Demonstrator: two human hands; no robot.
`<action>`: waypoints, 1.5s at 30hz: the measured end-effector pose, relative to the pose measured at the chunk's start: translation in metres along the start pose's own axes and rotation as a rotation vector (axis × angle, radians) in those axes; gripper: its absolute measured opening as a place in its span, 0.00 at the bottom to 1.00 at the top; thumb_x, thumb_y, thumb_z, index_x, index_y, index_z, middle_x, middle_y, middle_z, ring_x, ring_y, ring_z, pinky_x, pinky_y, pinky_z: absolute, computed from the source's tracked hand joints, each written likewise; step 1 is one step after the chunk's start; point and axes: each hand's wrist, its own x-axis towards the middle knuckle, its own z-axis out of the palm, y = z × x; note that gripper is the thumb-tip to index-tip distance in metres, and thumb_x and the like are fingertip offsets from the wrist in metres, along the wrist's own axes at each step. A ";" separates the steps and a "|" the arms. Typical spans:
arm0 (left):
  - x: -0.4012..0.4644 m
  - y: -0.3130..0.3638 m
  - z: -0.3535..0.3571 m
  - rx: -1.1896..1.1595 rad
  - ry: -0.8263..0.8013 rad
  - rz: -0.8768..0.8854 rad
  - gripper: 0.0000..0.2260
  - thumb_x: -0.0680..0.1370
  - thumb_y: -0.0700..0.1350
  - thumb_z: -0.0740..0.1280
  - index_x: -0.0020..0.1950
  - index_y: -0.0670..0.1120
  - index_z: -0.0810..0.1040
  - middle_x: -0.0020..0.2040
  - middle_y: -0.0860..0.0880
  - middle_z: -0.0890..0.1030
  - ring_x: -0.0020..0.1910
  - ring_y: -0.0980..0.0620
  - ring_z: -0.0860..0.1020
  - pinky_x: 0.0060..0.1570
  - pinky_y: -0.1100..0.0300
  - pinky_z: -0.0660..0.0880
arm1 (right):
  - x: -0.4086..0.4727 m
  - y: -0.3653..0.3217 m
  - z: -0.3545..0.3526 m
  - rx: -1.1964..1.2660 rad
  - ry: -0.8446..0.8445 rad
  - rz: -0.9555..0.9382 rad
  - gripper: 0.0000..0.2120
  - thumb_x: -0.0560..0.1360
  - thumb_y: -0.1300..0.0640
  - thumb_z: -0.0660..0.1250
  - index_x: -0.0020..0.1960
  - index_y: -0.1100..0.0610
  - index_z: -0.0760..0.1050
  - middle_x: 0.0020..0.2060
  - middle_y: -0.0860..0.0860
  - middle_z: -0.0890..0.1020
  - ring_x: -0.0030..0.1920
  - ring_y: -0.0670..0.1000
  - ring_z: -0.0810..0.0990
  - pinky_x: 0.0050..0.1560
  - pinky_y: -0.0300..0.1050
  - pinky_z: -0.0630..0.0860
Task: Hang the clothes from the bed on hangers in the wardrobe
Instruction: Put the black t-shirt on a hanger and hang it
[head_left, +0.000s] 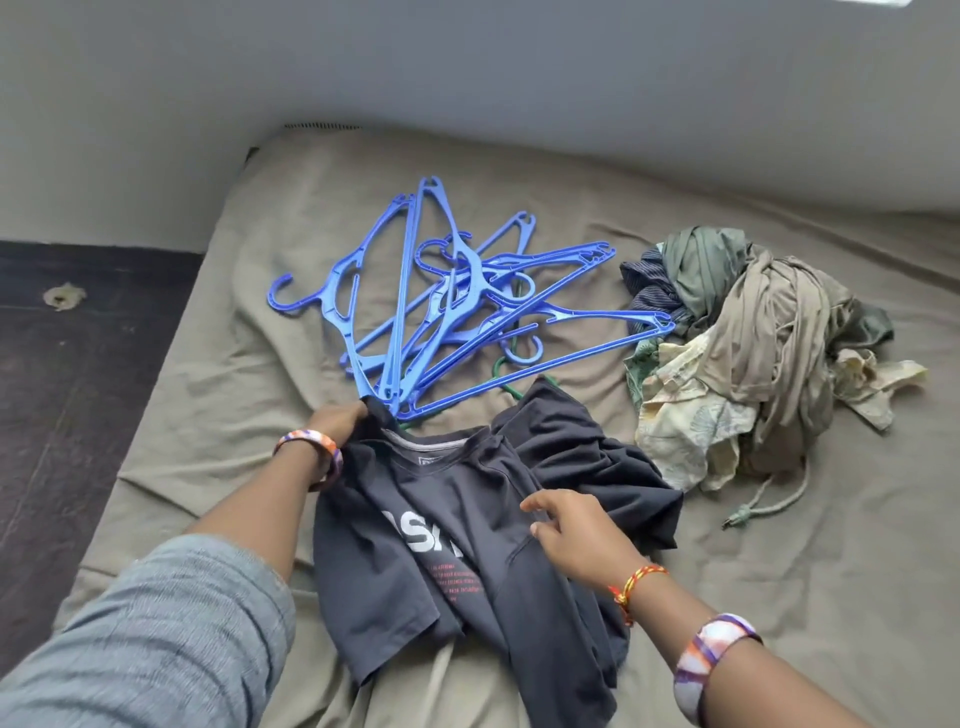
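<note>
A dark grey T-shirt (415, 551) with white lettering lies crumpled on the bed (218, 395) in front of me. My left hand (340, 421) grips the shirt's shoulder near the collar, just below the hangers. My right hand (571, 530) hovers over the shirt's middle, thumb and fingers loosely curled and touching the fabric; whether it pinches the cloth is unclear. Several blue plastic hangers (441, 301) lie in a tangled heap beyond the shirt, with a green hanger (506, 382) partly under them. A pile of clothes (743, 353) sits to the right.
The bed has a wrinkled olive-grey sheet and stands against a pale wall (467, 78). A dark floor (67, 364) runs along the bed's left side. A drawstring cord (769, 499) trails from the clothes pile. No wardrobe is in view.
</note>
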 end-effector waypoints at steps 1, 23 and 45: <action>-0.006 -0.002 0.001 -0.112 -0.036 -0.004 0.18 0.65 0.49 0.67 0.47 0.37 0.79 0.48 0.39 0.77 0.47 0.46 0.74 0.49 0.48 0.71 | -0.002 0.000 -0.001 -0.015 -0.004 -0.001 0.17 0.76 0.59 0.60 0.64 0.53 0.74 0.61 0.52 0.77 0.60 0.52 0.75 0.61 0.44 0.70; -0.304 0.015 -0.013 0.886 -0.380 0.863 0.12 0.59 0.58 0.58 0.31 0.50 0.69 0.36 0.45 0.75 0.33 0.55 0.70 0.36 0.61 0.69 | -0.138 -0.041 -0.174 -0.251 0.483 -0.134 0.28 0.68 0.49 0.73 0.66 0.48 0.70 0.69 0.53 0.67 0.70 0.55 0.59 0.65 0.46 0.54; -0.373 0.053 0.003 1.345 0.879 0.812 0.09 0.73 0.32 0.63 0.50 0.38 0.79 0.48 0.41 0.77 0.46 0.41 0.79 0.37 0.57 0.73 | -0.252 0.074 -0.181 0.270 0.367 -0.225 0.03 0.73 0.62 0.71 0.42 0.62 0.79 0.34 0.54 0.78 0.39 0.51 0.73 0.37 0.39 0.71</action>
